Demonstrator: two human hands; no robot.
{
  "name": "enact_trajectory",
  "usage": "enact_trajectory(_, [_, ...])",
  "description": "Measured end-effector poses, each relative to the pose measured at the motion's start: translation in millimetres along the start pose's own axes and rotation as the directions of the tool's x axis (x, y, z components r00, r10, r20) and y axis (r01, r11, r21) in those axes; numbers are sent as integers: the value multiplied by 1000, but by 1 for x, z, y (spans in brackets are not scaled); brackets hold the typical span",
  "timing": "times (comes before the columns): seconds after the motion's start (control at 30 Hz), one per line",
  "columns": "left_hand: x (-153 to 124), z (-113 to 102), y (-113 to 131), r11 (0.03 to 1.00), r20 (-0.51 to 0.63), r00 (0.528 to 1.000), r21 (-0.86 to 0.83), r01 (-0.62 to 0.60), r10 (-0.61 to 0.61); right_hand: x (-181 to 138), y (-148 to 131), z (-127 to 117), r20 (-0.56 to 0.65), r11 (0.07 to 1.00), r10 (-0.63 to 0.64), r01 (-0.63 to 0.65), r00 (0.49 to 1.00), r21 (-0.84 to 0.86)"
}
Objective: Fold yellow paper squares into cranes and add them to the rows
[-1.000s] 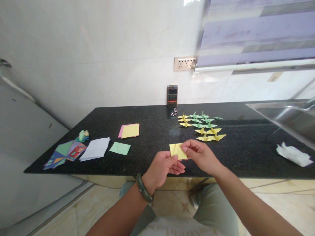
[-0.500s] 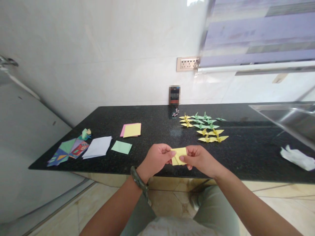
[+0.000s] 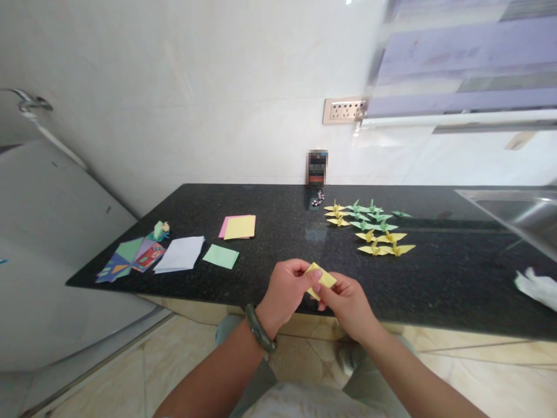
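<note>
The fingers of the left hand are curled in close and pinch a small folded piece of yellow paper, its left thumb pressed flat on the upper face. The right hand grips the same piece from the other side, its fingers bent behind the paper and its right thumb laid across the front, so the two thumbs nearly meet. Neither hand is spread; only the paper's thickness seems to part thumb from fingers, though the fingertips behind it are mostly hidden. The paper is turned cornerwise, one corner pointing up and away, near the front edge of the dark tabletop. A green bracelet circles the left wrist.

Beyond the right hand stand yellow paper cranes and green paper cranes, grouped close together. To the left of the hands lie green sheets, with a yellow sheet overlapping pink paper behind them. Farther left are white sheets and, just beside these, a multicoloured paper piece. A crumpled white tissue lies well apart at the far right, near the sink.
</note>
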State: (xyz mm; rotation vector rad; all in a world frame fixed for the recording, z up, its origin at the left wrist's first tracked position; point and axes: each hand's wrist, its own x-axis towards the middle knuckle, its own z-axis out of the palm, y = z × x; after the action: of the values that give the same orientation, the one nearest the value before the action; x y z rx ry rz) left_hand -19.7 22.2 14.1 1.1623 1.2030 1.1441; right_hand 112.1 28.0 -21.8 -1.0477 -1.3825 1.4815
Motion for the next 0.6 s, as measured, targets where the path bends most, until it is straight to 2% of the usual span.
enact_trajectory(0.13, [-2,4,1,999,-67,997,17,-29,30,-3,1,2,-12,998,-44,44,999,-36])
enact_trajectory(0.27, [-2,7,1,999,-113,993,-34,-22,18,-6,0,4,5,997,-46,46,999,-57])
enact_trajectory(0.43, [0,4,-4,989,-14,999,-147,30,-32,-4,2,2,-35,1000,-11,10,999,-17])
enact_trajectory(0.5, [-1,3,-6,996,-10,1000,-91,10,-11,-3,4,2,-42,1000,-5,4,999,-12])
enact_trajectory(0.6, [-3,4,-7,1000,-86,996,14,-19,20,-4,4,2,-50,1000,-9,8,999,-23])
